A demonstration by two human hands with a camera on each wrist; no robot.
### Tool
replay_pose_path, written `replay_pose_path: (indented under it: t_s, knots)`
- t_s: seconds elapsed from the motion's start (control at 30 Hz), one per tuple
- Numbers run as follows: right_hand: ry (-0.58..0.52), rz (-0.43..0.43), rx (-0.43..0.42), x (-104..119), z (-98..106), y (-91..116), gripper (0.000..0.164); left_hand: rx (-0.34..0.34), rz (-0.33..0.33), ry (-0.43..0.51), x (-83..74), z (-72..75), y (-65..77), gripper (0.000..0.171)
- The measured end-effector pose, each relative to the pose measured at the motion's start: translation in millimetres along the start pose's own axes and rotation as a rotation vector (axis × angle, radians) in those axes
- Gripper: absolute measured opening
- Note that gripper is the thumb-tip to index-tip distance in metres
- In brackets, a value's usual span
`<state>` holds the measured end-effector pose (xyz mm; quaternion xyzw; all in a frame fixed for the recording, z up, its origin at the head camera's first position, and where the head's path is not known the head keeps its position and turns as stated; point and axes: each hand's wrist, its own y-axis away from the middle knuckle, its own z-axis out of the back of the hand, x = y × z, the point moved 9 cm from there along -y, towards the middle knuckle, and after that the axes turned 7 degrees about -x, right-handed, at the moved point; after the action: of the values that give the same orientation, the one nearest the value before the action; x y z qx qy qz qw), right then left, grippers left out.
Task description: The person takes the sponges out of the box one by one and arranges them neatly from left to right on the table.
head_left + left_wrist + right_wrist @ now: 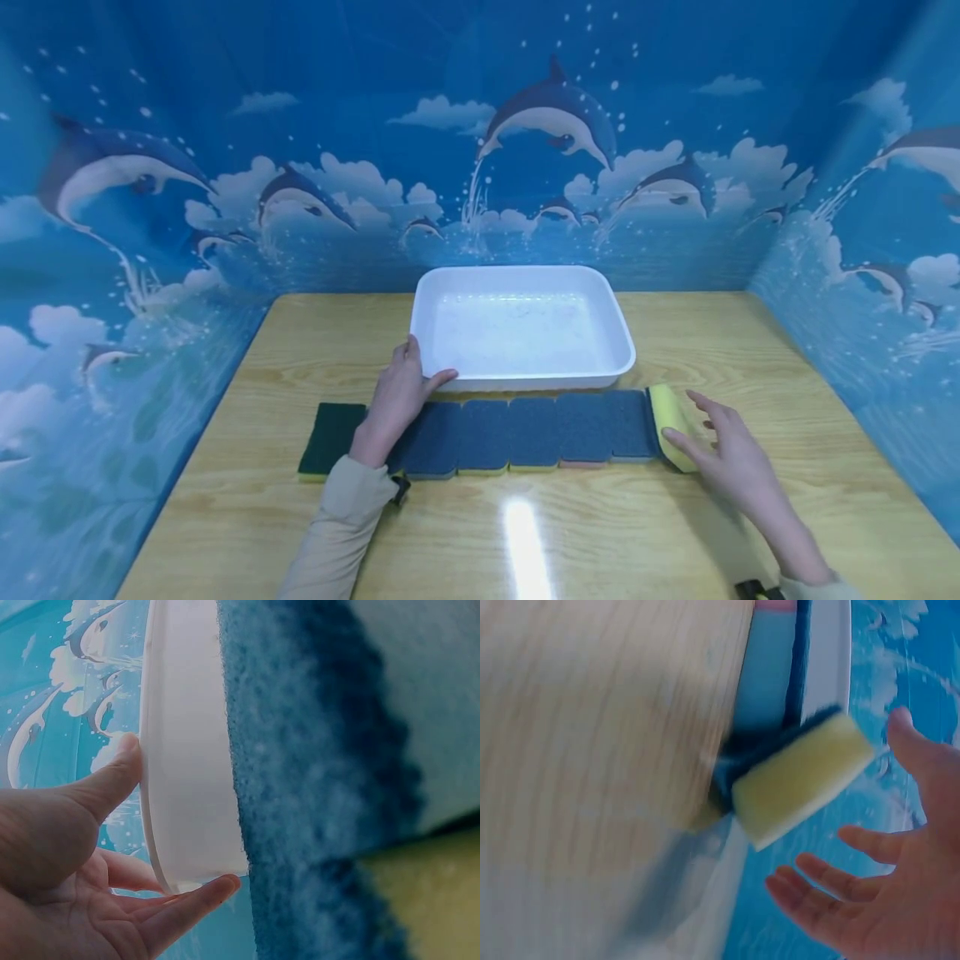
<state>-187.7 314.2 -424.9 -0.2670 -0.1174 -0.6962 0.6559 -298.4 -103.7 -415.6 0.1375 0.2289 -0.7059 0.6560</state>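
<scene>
Several sponges with dark blue scouring tops (pixel 483 433) lie side by side in a row, and a dark green one (pixel 332 437) lies at the left end. The rightmost yellow sponge (pixel 672 425) is tilted, its blue side toward the row. Near it, with fingers spread and apart from it in the right wrist view, is my right hand (pixel 738 458). My left hand (pixel 397 396) rests at the front left corner of a white tray (pixel 525 383). Its thumb touches the front rim, and its fairly straight fingers lie along the left side. My left forearm hides part of the row.
The wooden table (pixel 600 533) carries the tray behind the sponge row. A blue curtain (pixel 360 108) printed with dolphins surrounds the table at the back and both sides. Bright light reflects off the front of the tabletop.
</scene>
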Motion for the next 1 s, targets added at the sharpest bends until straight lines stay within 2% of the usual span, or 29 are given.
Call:
replay_pose_path:
  t_s: [0.1, 0.17, 0.23, 0.43, 0.57, 0.8, 1.0]
  knots:
    - [0.086, 0.045, -0.02, 12.6, -5.1, -0.4, 0.099, 0.001, 0.002, 0.0, 0.6, -0.7, -0.3, 0.1]
    - [0.114, 0.058, -0.025, 16.1, -7.6, -0.3, 0.102, 0.003, 0.006, 0.002, 0.8, -1.2, -0.5, 0.101]
    - [0.115, 0.052, -0.027, 15.0, -8.0, 0.5, 0.098, 0.004, 0.004, 0.0, 0.7, -1.6, -0.6, 0.101]
    - [0.084, -0.027, -0.023, -3.1, 4.4, 3.7, 0.07, 0.0, -0.013, 0.0, 1.0, -1.8, -0.9, 0.1]
    - [0.085, -0.063, 0.008, -16.3, 8.5, 3.5, 0.061, 0.0, -0.01, 0.005, 1.9, -0.8, -0.9, 0.1]
    - [0.113, -0.11, 0.038, -37.0, 9.3, -1.3, 0.062, -0.008, -0.006, 0.001, 2.0, 0.6, 0.2, 0.099]
    - [0.201, -0.138, 0.158, -51.9, -1.4, -7.6, 0.07, 0.002, 0.006, 0.016, 1.7, 0.6, 0.6, 0.099]
